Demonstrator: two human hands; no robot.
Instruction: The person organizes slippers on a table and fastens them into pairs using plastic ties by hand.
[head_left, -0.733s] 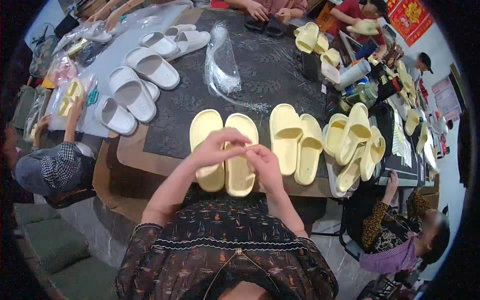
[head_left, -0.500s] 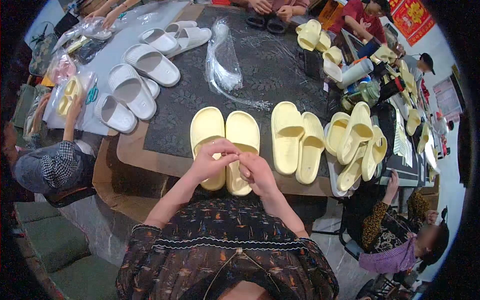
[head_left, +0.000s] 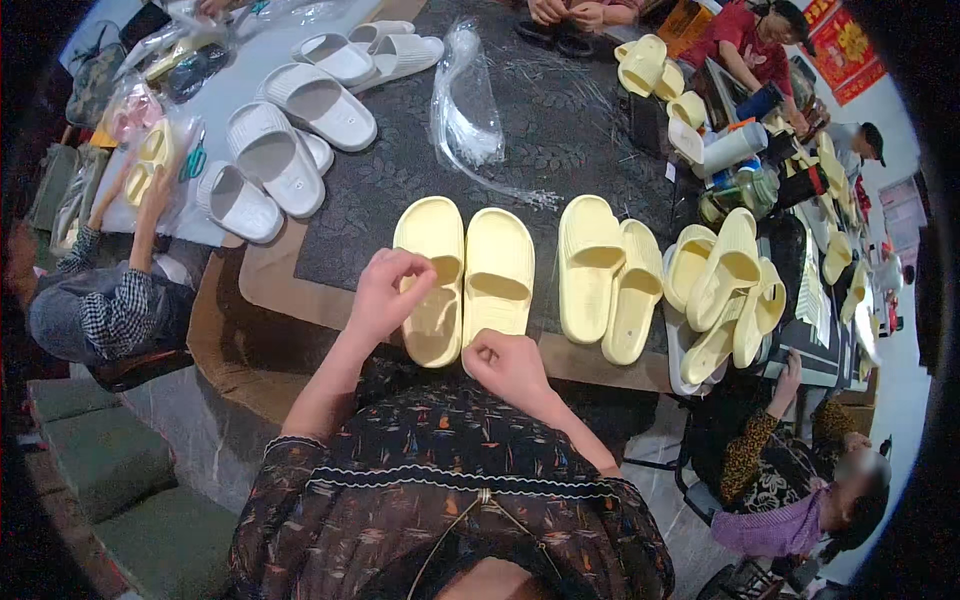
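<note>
Two pale yellow slide slippers stand side by side in front of me, a left slipper (head_left: pixel 432 228) and a right slipper (head_left: pixel 499 240), toes pointing away. Over the outer side of the left one, my left hand (head_left: pixel 383 295) is closed in a pinch, thumb against fingertips. My right hand (head_left: pixel 506 364) is curled closed at the heel of the right slipper. Whatever either hand holds is too thin or hidden to make out. Beyond the slippers lies a clear bag (head_left: pixel 468 105) of thin clear strands, with loose ends trailing from it.
More yellow slippers (head_left: pixel 590 262) stand to the right, some piled up. Grey slippers (head_left: pixel 275 165) line the left of the dark patterned table cover (head_left: pixel 380 200). Bottles (head_left: pixel 735 148) crowd the right side. Co-workers sit around the table; one handles a yellow slipper (head_left: pixel 150 165) at left.
My hands have moved apart: the left up and to the left, the right down toward the slipper's heel. Before, their fingertips met above the slippers. The view has shifted slightly.
</note>
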